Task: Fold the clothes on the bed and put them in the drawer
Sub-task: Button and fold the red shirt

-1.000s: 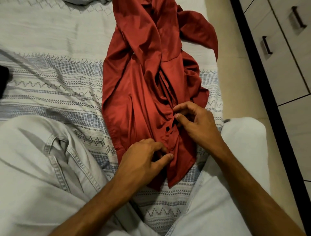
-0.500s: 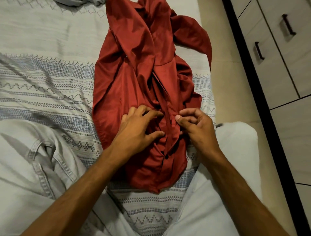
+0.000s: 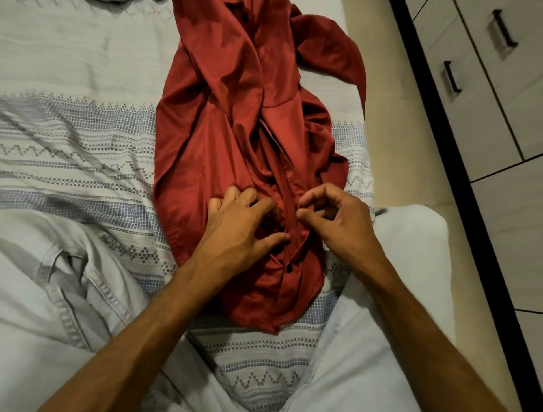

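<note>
A red button-up shirt [image 3: 223,123] lies crumpled lengthwise on the bed [image 3: 73,141], collar end far from me, one sleeve flung out to the right. My left hand [image 3: 238,226] rests on the shirt's lower front, fingers spread and curled into the cloth left of the button strip. My right hand [image 3: 335,217] pinches the button strip from the right with thumb and curled fingers. A dark button [image 3: 289,269] shows just below my hands. The drawers [image 3: 482,97] stand to the right across the floor.
My legs in pale jeans [image 3: 58,294] lie on either side of the shirt's hem. A strip of beige floor [image 3: 405,141] separates the bed from the drawer unit with dark handles [image 3: 451,77]. A bit of grey cloth [image 3: 111,1] shows at the top edge.
My left hand has moved up the shirt from near the hem to beside the button strip, level with my right hand. My right hand stays pinching the strip.
</note>
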`<state>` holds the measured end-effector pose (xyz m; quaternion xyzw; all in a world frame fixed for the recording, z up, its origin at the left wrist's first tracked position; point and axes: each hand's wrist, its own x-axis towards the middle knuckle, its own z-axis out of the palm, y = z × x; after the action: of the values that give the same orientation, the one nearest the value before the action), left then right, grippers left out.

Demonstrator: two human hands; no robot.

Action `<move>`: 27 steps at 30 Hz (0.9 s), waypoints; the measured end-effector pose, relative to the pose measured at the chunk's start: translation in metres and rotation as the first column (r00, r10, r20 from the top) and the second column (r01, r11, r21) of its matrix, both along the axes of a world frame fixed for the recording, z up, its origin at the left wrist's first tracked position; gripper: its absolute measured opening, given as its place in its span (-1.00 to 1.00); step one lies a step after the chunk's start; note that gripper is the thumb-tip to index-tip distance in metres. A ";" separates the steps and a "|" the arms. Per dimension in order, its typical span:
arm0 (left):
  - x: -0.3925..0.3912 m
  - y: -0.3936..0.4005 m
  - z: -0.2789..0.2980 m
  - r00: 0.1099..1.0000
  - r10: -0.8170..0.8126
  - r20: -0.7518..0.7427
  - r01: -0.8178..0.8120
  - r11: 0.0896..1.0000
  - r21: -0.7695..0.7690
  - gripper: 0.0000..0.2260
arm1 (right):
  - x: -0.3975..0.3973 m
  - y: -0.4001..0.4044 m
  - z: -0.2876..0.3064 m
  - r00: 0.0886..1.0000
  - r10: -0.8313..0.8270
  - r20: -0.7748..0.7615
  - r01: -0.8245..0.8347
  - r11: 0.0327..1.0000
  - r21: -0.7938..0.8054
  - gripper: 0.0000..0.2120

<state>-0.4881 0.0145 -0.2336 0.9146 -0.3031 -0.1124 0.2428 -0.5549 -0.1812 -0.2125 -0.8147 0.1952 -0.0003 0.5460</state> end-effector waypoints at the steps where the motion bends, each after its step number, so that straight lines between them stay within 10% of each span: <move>1: 0.000 0.000 -0.001 1.000 0.003 -0.002 -0.003 1.000 0.007 -0.66 | -0.001 0.000 0.000 1.000 -0.020 0.015 0.020 0.998 0.055 -0.85; 5: 0.005 0.001 -0.001 0.999 0.011 -0.051 -0.012 1.000 -0.003 -0.73 | -0.010 -0.005 0.002 0.994 -0.101 0.040 0.085 0.950 0.301 -0.77; 12: 0.006 0.002 0.005 0.983 0.082 -0.162 -0.093 0.993 -0.066 -0.82 | -0.016 -0.001 0.004 0.955 -0.284 0.091 0.263 0.945 0.193 -0.76; 22: 0.002 0.003 0.023 0.912 0.161 -0.378 -0.319 0.857 -0.404 -0.93 | -0.011 0.012 0.015 0.982 -0.115 0.148 0.033 0.884 0.466 -0.49; 27: -0.021 0.025 0.045 0.937 0.279 -0.210 -0.347 0.811 -0.471 -0.89 | -0.016 0.012 0.010 0.966 0.163 0.203 -0.152 0.986 -0.067 -0.34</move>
<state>-0.5094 0.0393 -0.1887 0.8478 -0.1502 -0.0478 0.5064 -0.5704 -0.1689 -0.2027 -0.8368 0.0717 -0.0471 0.5407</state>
